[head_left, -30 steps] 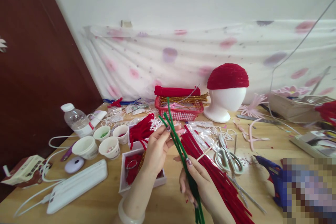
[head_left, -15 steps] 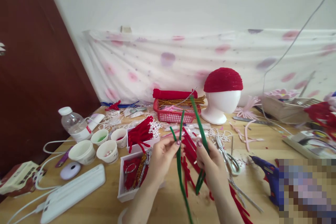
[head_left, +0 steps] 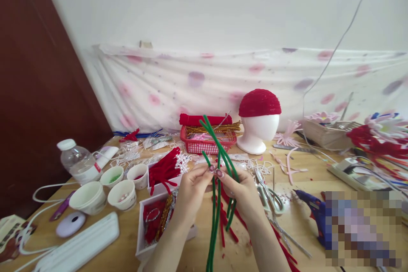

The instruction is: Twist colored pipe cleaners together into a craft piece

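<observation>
Green pipe cleaners (head_left: pixel 219 165) stand bunched above the wooden table (head_left: pixel 318 178), pinched at mid-length by the left hand (head_left: pixel 194 185) and right hand (head_left: pixel 240 187), fingertips closed and meeting. They look gathered for twisting; that calls for even ends and a firm pinch.

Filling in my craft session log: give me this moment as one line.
left hand: pinching green pipe cleaners | right hand: pinching same bundle | hands: thumbs touching | scissors: on table, right of hands
</observation>
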A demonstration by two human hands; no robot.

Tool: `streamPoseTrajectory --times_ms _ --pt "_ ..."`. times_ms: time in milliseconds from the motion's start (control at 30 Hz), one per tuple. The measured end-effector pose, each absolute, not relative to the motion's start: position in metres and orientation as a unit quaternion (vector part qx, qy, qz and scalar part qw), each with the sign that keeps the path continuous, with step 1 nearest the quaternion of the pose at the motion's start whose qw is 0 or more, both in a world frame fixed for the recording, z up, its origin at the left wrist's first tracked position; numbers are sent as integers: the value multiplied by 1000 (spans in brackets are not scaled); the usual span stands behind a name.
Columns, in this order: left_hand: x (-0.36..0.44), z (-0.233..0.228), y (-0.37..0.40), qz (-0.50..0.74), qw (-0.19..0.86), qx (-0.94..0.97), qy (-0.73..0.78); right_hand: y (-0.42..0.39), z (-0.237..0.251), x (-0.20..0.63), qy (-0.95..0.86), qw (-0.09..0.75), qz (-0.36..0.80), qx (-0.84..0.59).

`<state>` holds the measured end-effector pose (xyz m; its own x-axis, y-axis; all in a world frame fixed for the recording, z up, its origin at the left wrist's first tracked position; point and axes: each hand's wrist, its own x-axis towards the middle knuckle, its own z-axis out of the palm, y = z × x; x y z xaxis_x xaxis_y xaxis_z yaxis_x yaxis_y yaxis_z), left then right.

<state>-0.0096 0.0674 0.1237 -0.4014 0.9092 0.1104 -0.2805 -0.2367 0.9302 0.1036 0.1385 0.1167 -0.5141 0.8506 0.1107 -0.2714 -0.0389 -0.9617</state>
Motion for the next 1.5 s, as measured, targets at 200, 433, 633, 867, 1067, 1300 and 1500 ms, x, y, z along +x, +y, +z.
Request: streamPoseTrajectory --times_ms 200,433,633,867,1067,1300,1500 --pt "-9 131 65 690 540 319 361 141 114 102 -536 406 695 -253" --pt "-3 119 71 731 491 302 366 144 111 106 -513 456 683 -248" --pt "4 116 68 662 521 362 399 147 116 113 -522 410 722 -195" --pt "4 122 59 617 505 418 436 146 111 116 -541 413 706 -193" --pt "1 127 53 554 454 476 510 152 108 122 -568 423 679 -196" --pt "-4 127 53 520 447 495 533 153 108 126 -574 392 693 -193" --pt "-2 125 54 532 475 486 505 147 113 127 -608 380 671 -188"
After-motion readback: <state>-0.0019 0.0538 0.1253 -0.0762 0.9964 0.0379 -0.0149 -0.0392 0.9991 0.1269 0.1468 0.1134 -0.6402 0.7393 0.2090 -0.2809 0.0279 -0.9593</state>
